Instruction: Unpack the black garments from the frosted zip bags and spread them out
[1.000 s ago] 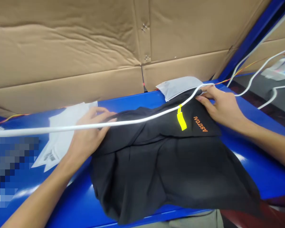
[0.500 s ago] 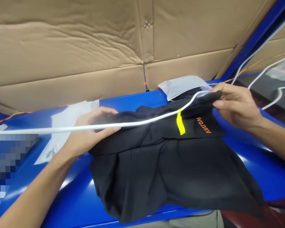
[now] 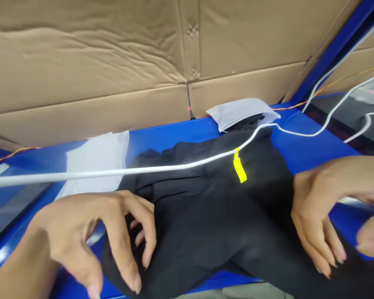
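A black garment [image 3: 202,216] lies spread over the blue table, with folds along its upper left side. My left hand [image 3: 102,232] is over its lower left part, thumb and fingers apart and curved downward. At the right edge of the cloth is my right hand [image 3: 327,211], its thumb well away from its fingers, the fingertips on or just above the fabric. A white cable [image 3: 180,167] runs across in front of the garment, and a bright yellow tag [image 3: 239,169] hangs from it.
A white pouch [image 3: 241,112] with something dark inside lies at the back of the blue table [image 3: 156,135]. Another white bag [image 3: 96,160] is at the left. Tan padded panels [image 3: 112,62] stand behind. More white cables [image 3: 330,112] and thin coloured wires run at the right.
Both hands have let go of the garment's upper edge and come nearer, toward its lower sides. The folded-over band with orange lettering is no longer visible; the cloth lies flatter.
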### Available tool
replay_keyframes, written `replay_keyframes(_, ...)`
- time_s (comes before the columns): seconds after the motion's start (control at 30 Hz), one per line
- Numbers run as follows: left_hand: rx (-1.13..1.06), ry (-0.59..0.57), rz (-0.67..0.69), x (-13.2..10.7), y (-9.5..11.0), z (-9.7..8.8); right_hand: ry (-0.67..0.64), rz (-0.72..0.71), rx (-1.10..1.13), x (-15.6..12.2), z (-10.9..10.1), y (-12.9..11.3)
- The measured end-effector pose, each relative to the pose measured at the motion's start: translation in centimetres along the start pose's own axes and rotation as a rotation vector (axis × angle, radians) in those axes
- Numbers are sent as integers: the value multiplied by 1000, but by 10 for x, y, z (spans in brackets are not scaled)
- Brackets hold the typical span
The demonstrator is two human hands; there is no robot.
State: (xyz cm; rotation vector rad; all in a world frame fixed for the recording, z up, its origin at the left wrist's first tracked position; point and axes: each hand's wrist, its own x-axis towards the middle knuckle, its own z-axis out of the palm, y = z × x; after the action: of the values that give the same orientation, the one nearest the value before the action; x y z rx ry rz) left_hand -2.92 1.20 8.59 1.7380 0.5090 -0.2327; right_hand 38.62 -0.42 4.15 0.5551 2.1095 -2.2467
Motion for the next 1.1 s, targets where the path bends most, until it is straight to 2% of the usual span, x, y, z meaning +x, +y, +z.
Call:
replay_keyframes(0.07,-13,74,29,-1,-4,0,-112,42,52,5,-1,-3)
replay_keyframes(0.13,63,328,38,1,-14,-1,-17,30,32,13,-7,-1)
replay_keyframes(0.17,145,513,26,4,-19,-2,109,12,-36,17,-11,2)
replay_keyframes(0.2,236,728,1,7,-25,-3,283,-1,-144,22,-16,7)
replay_keyframes(0.23,298,896,-31,11,-30,-4,485,2,-292,26,-21,14)
replay_keyframes(0.3,319,1099,-123,20,-39,-6,843,-27,-599,34,-31,29)
replay_keyframes(0.33,324,1152,-171,23,-41,-6,966,-36,-778,37,-36,36)
replay_keyframes(0.37,360,1183,-209,26,-44,-6,1061,-70,-970,39,-40,43)
replay_keyframes(0.43,568,1223,-247,29,-47,-5,1115,-85,-1209,42,-45,53)
replay_keyframes(0.5,855,1224,-276,30,-51,-2,1112,-69,-1334,43,-46,57)
replay_keyframes(0.57,1026,1202,-357,30,-56,1,1118,-33,-1384,43,-46,59)
replay_keyframes(0.67,1039,1130,-510,29,-62,3,1171,49,-1404,41,-46,62)
replay_keyframes(0.8,1047,1096,-579,29,-64,3,1162,134,-1389,38,-50,67)
replay_keyframes(0.87,1095,1118,-591,28,-58,5,1180,105,-1384,37,-52,67)
replay_keyframes(1.0,1143,1181,-648,27,-39,13,1343,-27,-1368,36,-53,62)
replay_keyframes(1.1,947,1203,-622,26,-34,12,1467,-68,-1332,34,-54,60)
